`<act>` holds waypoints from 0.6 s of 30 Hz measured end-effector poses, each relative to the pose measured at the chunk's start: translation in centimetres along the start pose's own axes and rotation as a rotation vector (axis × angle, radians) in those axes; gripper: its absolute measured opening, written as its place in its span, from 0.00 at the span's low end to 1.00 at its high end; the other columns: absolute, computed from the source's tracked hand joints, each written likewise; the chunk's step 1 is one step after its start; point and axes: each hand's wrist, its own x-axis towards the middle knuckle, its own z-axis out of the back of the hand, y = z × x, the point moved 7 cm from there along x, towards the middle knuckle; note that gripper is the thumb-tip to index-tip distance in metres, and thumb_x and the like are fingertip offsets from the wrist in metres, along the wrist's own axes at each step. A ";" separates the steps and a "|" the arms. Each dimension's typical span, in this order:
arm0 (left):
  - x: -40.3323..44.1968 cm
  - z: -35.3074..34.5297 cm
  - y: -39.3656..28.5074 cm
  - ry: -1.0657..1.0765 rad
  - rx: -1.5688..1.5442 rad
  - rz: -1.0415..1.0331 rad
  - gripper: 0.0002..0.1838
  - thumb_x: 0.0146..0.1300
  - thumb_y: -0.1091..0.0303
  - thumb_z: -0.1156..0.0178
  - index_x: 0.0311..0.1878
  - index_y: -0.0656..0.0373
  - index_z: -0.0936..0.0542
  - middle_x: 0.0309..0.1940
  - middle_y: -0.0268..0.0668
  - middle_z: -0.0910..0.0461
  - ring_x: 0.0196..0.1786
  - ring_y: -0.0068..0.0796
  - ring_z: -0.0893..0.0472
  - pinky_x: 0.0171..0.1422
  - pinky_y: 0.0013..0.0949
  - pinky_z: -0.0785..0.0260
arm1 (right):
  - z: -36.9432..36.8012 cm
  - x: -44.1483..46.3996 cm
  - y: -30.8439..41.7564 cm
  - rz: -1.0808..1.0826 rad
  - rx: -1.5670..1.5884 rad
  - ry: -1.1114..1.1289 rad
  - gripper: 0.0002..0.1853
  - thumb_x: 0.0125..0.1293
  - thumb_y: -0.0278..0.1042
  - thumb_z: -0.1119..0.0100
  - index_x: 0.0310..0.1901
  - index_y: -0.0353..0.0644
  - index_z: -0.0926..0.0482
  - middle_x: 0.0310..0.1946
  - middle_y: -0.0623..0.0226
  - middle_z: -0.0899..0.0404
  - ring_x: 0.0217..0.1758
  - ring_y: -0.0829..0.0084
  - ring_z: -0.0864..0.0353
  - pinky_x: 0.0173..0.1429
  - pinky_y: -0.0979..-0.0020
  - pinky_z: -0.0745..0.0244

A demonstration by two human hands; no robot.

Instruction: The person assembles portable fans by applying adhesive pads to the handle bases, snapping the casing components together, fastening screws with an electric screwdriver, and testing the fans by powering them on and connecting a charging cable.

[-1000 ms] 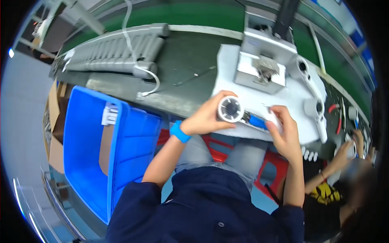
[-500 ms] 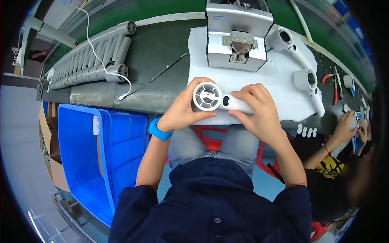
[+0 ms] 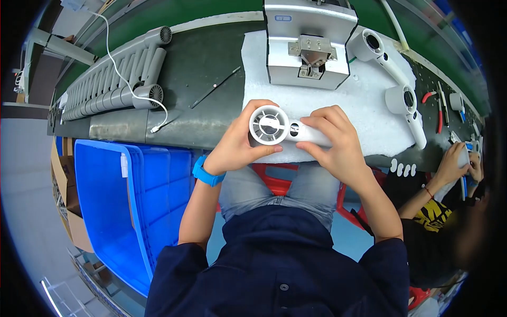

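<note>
In the head view, a white fan [image 3: 269, 125] is held in both hands, near the front edge of the bench [image 3: 200, 113]. Its round, slatted head is cupped by the left hand [image 3: 232, 143], whose grip is curved wide around the rim, fingers above and thumb below. The handle, angled slightly down to the right, is pinched in the narrower grip of the right hand [image 3: 337, 145], between thumb and bent fingers. A blue watch [image 3: 207, 171] is worn on the left wrist.

Beyond the hands, a metal fixture [image 3: 338, 71] is stood on a white mat [image 3: 377, 129]. Two more white fans [image 3: 393, 72] are laid on the mat to its right, with red-handled pliers [image 3: 440, 120] farther right. At the left, a row of grey fans [image 3: 121, 96] is crossed by a white cable [image 3: 167, 112]; a thin rod [image 3: 215, 86] lies nearby. A blue bin [image 3: 165, 185] is placed beside the bench. At far right, a pale part is held in a co-worker's hands [image 3: 452, 165].
</note>
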 end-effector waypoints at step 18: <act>0.1 -0.1 0.1 0.015 -0.014 0.003 0.35 0.45 0.75 0.27 0.57 0.60 0.34 0.52 0.37 0.29 0.57 0.29 0.29 0.62 0.32 0.36 | -0.3 0.1 0.5 0.140 0.015 0.008 0.22 0.44 0.28 0.29 0.43 0.32 0.23 0.37 0.59 0.26 0.39 0.60 0.27 0.41 0.66 0.29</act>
